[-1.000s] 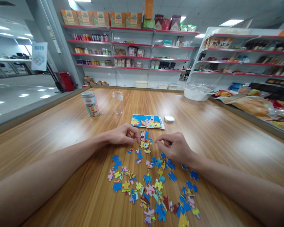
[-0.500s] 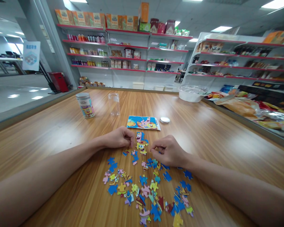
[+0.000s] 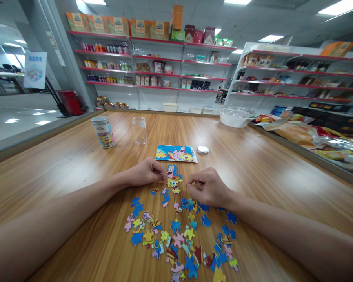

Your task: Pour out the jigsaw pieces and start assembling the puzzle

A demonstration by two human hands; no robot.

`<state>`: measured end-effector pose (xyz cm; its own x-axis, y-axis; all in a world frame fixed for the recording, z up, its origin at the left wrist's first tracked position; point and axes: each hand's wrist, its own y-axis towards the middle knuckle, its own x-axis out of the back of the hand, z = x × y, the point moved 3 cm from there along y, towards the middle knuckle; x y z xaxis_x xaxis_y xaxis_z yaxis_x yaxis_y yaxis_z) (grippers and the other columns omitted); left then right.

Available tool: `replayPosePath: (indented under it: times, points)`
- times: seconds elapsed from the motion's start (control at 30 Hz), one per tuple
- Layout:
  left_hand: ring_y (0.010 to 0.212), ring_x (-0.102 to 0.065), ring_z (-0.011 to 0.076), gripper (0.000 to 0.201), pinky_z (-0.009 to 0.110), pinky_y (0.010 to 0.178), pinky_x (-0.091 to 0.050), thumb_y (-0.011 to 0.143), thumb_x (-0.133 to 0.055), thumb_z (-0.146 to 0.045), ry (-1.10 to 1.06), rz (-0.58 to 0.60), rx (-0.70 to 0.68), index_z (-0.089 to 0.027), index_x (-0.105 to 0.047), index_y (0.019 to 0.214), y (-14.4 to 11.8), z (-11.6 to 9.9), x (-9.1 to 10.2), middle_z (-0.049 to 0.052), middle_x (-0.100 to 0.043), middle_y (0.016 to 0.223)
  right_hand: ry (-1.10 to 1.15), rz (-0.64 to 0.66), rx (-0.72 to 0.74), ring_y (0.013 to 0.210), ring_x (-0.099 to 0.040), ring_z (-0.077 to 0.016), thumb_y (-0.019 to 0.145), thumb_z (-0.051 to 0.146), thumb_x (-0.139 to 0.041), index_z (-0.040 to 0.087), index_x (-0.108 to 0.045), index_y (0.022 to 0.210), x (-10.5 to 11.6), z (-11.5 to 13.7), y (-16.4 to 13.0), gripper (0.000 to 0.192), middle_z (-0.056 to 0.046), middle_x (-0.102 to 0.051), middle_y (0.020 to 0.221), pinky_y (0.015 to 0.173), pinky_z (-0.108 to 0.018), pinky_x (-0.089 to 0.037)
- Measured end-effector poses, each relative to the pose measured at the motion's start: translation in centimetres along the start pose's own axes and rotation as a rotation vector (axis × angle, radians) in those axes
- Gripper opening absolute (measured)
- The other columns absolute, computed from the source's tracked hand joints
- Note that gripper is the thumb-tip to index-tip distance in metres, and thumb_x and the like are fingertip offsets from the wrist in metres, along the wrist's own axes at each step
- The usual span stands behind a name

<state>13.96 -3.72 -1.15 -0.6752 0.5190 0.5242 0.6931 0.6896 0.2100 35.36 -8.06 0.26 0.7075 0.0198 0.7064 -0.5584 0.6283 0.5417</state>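
Head view: the joined puzzle cluster [image 3: 174, 179] is flanked on the wooden table [image 3: 267, 172] by both hands, as half a second ago. The left hand [image 3: 147, 172] is curled with its fingertips at the cluster's left edge; the right hand [image 3: 208, 187] is curled just beside its right edge, and whether a piece is pinched in either cannot be told. Little is changed beyond a slight camera shift, so the fitting is judged ongoing. Loose pieces [image 3: 179, 239] are scattered nearer the body; a reference picture [image 3: 176, 153], a lid [image 3: 202, 149], a clear jar [image 3: 139, 130] and a labelled tin [image 3: 102, 132] lie beyond.
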Motion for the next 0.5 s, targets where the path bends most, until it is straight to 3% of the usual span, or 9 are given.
replayPosePath:
  times: [0.17, 0.3, 0.5]
  points:
    - [0.062, -0.057, 0.0111, 0.021, 0.018, 0.056, -0.043, 0.083, -0.064, -0.021, 0.129, -0.034, 0.035, -0.013, -0.078, 0.097, -0.1, 0.2, -0.3, 0.003, -0.071, 0.073, -0.006, 0.003, 0.017, 0.037, -0.025, -0.0042, 0.072, 0.015, -0.056, 0.014, -0.06, 0.055, 0.1, -0.1, -0.1, 0.017, 0.008, -0.031, 0.041, 0.04, -0.019, -0.022]
    - [0.054, -0.044, 0.0079, 0.025, 0.018, 0.05, -0.033, 0.086, -0.064, -0.027, 0.208, -0.023, 0.02, -0.014, -0.077, 0.102, -0.2, -0.3, -0.5, 0.002, -0.067, 0.07, -0.031, 0.052, 0.1, 0.038, -0.031, -0.0052, 0.073, 0.016, -0.056, 0.014, -0.062, 0.057, 0.1, 0.4, -0.1, 0.018, 0.006, -0.039, 0.042, 0.041, -0.02, -0.026]
    - [0.048, -0.029, 0.0069, 0.029, 0.018, 0.045, -0.022, 0.088, -0.063, -0.035, 0.293, 0.017, 0.006, -0.014, -0.077, 0.102, -0.3, -1.0, -0.5, -0.005, -0.046, 0.052, -0.041, 0.154, 0.263, 0.041, -0.042, -0.0078, 0.073, 0.016, -0.052, 0.016, -0.065, 0.06, -0.2, 1.6, -0.3, 0.018, 0.003, -0.051, 0.046, 0.043, -0.023, -0.029]
